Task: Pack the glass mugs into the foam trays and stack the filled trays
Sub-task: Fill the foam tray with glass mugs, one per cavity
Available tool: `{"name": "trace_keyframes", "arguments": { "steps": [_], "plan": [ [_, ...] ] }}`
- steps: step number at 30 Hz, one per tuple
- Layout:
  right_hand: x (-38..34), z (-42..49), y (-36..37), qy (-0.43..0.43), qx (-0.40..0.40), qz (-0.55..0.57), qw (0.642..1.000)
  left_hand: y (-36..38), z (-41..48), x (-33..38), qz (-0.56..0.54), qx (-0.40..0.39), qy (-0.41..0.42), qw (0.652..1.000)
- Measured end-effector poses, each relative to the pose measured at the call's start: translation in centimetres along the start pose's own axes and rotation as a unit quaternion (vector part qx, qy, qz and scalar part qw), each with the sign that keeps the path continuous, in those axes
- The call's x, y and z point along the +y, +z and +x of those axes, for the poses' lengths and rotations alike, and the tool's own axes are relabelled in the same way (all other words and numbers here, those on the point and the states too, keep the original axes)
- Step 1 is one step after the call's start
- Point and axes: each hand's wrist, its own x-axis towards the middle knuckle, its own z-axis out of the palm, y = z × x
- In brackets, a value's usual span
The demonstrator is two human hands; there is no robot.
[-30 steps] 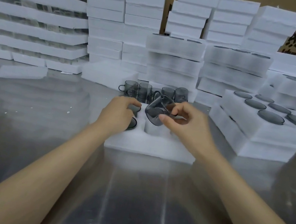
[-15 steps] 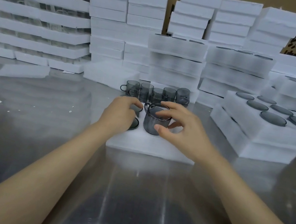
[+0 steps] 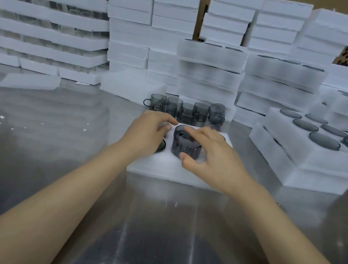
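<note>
Smoky glass mug [image 3: 185, 148] stands in a foam tray [image 3: 163, 167] pocket, our right hand [image 3: 213, 162] pinching its rim and wall. Our left hand [image 3: 145, 134] rests on the tray's left side, grip unclear. Bare desk [image 3: 153, 230] lies nearside.

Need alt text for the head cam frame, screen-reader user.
A person's right hand grips a smoky grey glass mug standing upright in a white foam tray on a steel table, while the left hand rests on the tray beside it. Behind are loose mugs and stacks of foam trays; filled trays sit at right.
</note>
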Motion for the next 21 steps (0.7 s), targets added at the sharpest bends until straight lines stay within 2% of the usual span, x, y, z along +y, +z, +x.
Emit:
{"name": "trace_keyframes", "arguments": {
  "steps": [3, 6, 14, 18, 21],
  "plan": [
    [-0.1, 0.2, -0.4, -0.007, -0.029, -0.011, 0.999, 0.0, -0.1, 0.3, 0.035, 0.031, 0.085, 0.995],
    [-0.2, 0.2, -0.7, -0.019, -0.058, -0.032, 0.998, -0.1, -0.1, 0.3, 0.053, 0.037, 0.122, 0.99],
    [0.2, 0.1, -1.1, -0.016, -0.162, -0.043, 0.986, -0.2, 0.2, 0.4, 0.049, 0.002, 0.106, 0.993],
    [0.7, 0.2, -1.1, -0.037, -0.206, -0.106, 0.972, -0.2, 0.4, 0.8, 0.043, -0.05, 0.063, 0.996],
    [1.2, 0.2, -1.1, -0.068, -0.202, -0.157, 0.964, -0.2, 0.5, 1.0, 0.03, -0.059, 0.035, 0.997]
  ]
}}
